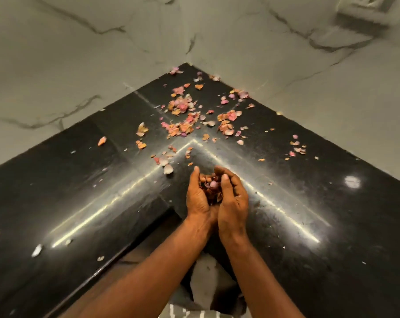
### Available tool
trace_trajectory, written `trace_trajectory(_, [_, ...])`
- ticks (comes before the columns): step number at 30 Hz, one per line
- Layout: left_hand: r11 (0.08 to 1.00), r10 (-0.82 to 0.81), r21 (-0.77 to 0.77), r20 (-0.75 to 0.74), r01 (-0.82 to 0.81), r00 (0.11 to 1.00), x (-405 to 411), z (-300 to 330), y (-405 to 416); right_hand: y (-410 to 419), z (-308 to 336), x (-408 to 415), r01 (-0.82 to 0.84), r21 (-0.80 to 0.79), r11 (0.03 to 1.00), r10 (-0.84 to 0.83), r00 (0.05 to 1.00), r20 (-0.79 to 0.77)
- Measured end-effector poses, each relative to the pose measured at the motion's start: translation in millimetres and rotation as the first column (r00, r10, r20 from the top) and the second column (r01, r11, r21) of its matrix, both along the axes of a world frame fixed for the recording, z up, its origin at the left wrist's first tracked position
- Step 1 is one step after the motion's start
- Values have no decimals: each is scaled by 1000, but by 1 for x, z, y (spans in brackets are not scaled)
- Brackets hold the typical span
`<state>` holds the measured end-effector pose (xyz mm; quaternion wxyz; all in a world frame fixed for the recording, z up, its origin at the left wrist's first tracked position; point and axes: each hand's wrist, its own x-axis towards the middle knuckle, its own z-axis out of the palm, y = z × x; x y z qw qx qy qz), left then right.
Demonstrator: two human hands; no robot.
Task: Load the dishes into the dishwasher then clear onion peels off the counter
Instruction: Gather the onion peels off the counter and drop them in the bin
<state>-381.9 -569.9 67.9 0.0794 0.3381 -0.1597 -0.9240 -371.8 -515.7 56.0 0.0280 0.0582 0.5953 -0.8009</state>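
Observation:
Pink and orange onion peels lie scattered over the back corner of the black stone counter. My left hand and my right hand are cupped side by side above the counter's inner corner, fingers curled up. Together they hold a small heap of gathered peels between the palms. A few larger pale peels lie just beyond my left fingertips. No dishes or dishwasher are in view.
Grey marble walls meet behind the counter's corner. A wall socket sits at the top right. Stray white bits lie along the left counter stretch. Below my forearms the floor and a striped garment show.

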Motion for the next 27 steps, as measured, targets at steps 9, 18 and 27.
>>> trace_trajectory(9, [883,400,-285,40,-373,916,108,-28,-45,-46,-13,87,-340,-169,925,357,931,78])
trace_trajectory(18, [842,515,-229,75,-488,854,214,-50,-95,-97,-22,180,-524,-134,841,540,827,159])
trace_trajectory(27, [799,599,-217,366,-561,712,411,-124,-145,-155,-86,364,-728,14,685,664,632,399])
